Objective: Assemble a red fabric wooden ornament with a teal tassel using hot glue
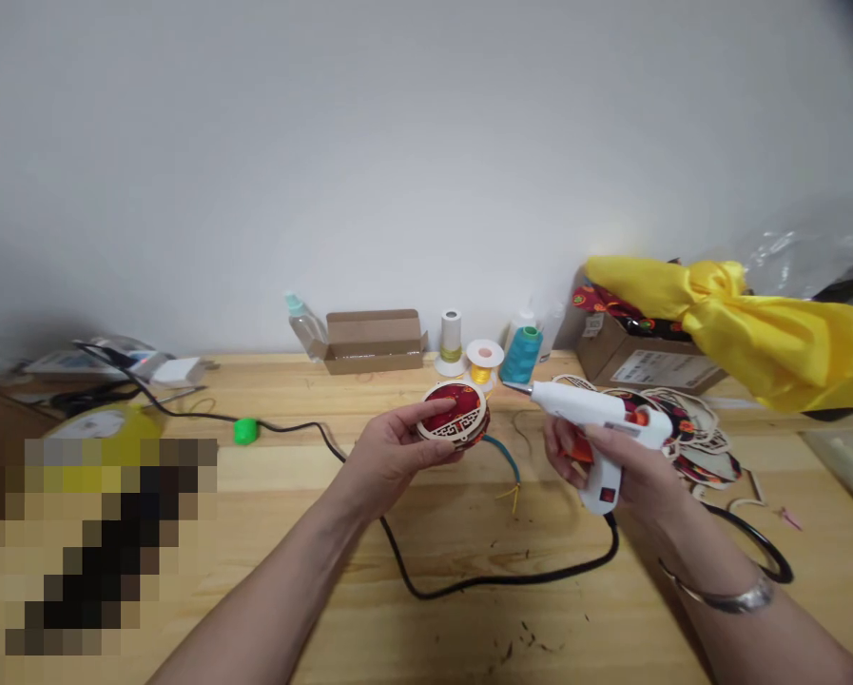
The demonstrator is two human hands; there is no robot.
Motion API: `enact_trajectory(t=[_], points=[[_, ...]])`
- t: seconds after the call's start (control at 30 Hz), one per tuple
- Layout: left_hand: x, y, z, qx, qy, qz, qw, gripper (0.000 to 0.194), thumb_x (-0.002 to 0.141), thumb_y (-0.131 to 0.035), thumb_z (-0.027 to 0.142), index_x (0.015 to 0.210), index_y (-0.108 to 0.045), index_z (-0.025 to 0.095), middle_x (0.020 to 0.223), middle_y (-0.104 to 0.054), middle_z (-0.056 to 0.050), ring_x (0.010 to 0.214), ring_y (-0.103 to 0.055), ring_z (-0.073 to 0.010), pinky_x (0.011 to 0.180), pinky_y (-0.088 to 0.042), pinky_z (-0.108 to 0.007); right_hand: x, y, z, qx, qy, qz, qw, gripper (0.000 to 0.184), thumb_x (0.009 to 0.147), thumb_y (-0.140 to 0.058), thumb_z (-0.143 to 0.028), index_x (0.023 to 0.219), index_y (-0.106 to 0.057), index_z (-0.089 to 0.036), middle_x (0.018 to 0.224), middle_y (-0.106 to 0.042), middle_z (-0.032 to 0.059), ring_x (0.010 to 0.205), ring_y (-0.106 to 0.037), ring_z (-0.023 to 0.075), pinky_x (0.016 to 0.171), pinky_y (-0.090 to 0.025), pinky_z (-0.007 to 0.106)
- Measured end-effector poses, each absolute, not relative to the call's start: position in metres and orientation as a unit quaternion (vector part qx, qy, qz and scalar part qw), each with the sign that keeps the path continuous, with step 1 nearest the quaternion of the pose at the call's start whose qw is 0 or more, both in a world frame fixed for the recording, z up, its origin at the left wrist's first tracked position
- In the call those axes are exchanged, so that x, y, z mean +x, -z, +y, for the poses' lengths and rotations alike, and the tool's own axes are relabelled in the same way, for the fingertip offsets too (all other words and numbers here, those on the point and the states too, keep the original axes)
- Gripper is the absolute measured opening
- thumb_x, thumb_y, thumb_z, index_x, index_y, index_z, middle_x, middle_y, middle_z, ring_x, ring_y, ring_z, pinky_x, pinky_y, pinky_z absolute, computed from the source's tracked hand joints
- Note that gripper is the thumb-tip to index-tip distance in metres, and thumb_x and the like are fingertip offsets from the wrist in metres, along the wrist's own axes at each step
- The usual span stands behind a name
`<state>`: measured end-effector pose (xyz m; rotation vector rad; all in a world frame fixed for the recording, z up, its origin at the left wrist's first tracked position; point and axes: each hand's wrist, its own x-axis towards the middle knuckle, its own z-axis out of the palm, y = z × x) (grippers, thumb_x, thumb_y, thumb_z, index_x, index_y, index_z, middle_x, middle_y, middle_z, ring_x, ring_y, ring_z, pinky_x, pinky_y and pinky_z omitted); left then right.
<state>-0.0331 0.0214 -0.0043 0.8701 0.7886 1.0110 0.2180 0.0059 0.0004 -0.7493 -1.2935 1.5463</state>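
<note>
Left hand holding round ornament, right hand gripping white glue gun, wooden table

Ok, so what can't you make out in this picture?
In the head view:
Back of the round piece: turned away, partly behind the left hand.
Palm of the right hand: behind the glue gun.
Print on the box label: too small.
Lower left: covered by a pixelated patch.
</note>
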Motion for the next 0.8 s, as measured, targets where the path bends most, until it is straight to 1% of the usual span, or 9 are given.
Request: enact_trajectory(t=[0.1,0.17,0.23,0.3,0.43,0.53,0.67,0.8], points=[[-0.033,0.005,0.022,0.393,-0.458,0.353,0.715,0.047,0.059,-0.079,0.006,0.104,-0.069,0.017,0.107,-0.071,-0.008,0.093,-0.067,-0.0186,0.077,-0.055,-0.024,0.212,-0.001,-0.004,-0.339,-0.553,-0.612,0.452,0.030,0.078,-0.060,-0.047,0.076,-0.060,-0.017,0.070,-0.055,0.0041,0.059,-0.051,0.0157,0.048,-0.038,0.028],[-0.033,0.004,0.022,0.393,-0.454,0.349,0.720,0.047,0.061,-0.079,0.007,0.105,-0.068,0.016,0.106,-0.071,-0.009,0.092,-0.068,-0.0188,0.076,-0.055,-0.024,0.208,-0.004,-0.010,-0.361,-0.487,-0.676,0.419,0.028,0.080,-0.058,-0.046,0.078,-0.058,-0.018,0.069,-0.053,0.0036,0.061,-0.049,0.0161,0.050,-0.037,0.029],[-0.033,0.002,0.022,0.391,-0.453,0.347,0.723,0.046,0.062,-0.079,0.008,0.106,-0.067,0.016,0.106,-0.071,-0.010,0.091,-0.068,-0.0192,0.076,-0.055,-0.024,0.204,-0.010,-0.013,-0.362,-0.415,-0.738,0.390,0.025,0.083,-0.055,-0.042,0.075,-0.056,-0.018,0.068,-0.050,0.0030,0.060,-0.045,0.0153,0.051,-0.035,0.029],[-0.033,0.002,0.022,0.385,-0.455,0.346,0.725,0.046,0.062,-0.078,0.008,0.107,-0.067,0.016,0.106,-0.071,-0.010,0.091,-0.068,-0.0197,0.077,-0.055,-0.025,0.201,-0.015,-0.014,-0.348,-0.367,-0.773,0.382,0.023,0.084,-0.051,-0.038,0.072,-0.054,-0.019,0.067,-0.048,0.0024,0.059,-0.043,0.0150,0.051,-0.034,0.029],[-0.035,0.002,0.022,0.382,-0.461,0.333,0.729,0.046,0.064,-0.077,0.009,0.108,-0.067,0.015,0.105,-0.071,-0.011,0.090,-0.069,-0.0196,0.080,-0.054,-0.028,0.200,-0.017,-0.013,-0.347,-0.327,-0.805,0.354,0.016,0.083,-0.052,-0.030,0.071,-0.050,-0.020,0.065,-0.046,0.0003,0.059,-0.043,0.0142,0.054,-0.033,0.029],[-0.035,0.003,0.023,0.382,-0.465,0.337,0.724,0.046,0.063,-0.078,0.008,0.107,-0.067,0.015,0.106,-0.071,-0.011,0.090,-0.068,-0.0202,0.081,-0.054,-0.029,0.200,-0.013,-0.013,-0.352,-0.312,-0.816,0.337,0.015,0.082,-0.054,-0.026,0.070,-0.046,-0.020,0.066,-0.046,-0.0009,0.058,-0.042,0.0133,0.053,-0.032,0.029],[-0.035,0.004,0.023,0.387,-0.464,0.337,0.722,0.047,0.063,-0.078,0.009,0.109,-0.067,0.016,0.107,-0.070,-0.012,0.091,-0.068,-0.0220,0.084,-0.053,-0.033,0.201,-0.011,-0.012,-0.356,-0.299,-0.817,0.340,0.016,0.082,-0.054,-0.024,0.070,-0.044,-0.021,0.065,-0.044,-0.0018,0.057,-0.041,0.0125,0.053,-0.031,0.028],[-0.036,0.004,0.023,0.389,-0.466,0.331,0.722,0.046,0.064,-0.078,0.009,0.108,-0.067,0.017,0.107,-0.070,-0.012,0.092,-0.068,-0.0230,0.084,-0.052,-0.033,0.203,-0.011,-0.011,-0.361,-0.295,-0.813,0.348,0.017,0.082,-0.055,-0.023,0.070,-0.043,-0.021,0.065,-0.043,-0.0025,0.057,-0.041,0.0118,0.054,-0.032,0.027]])
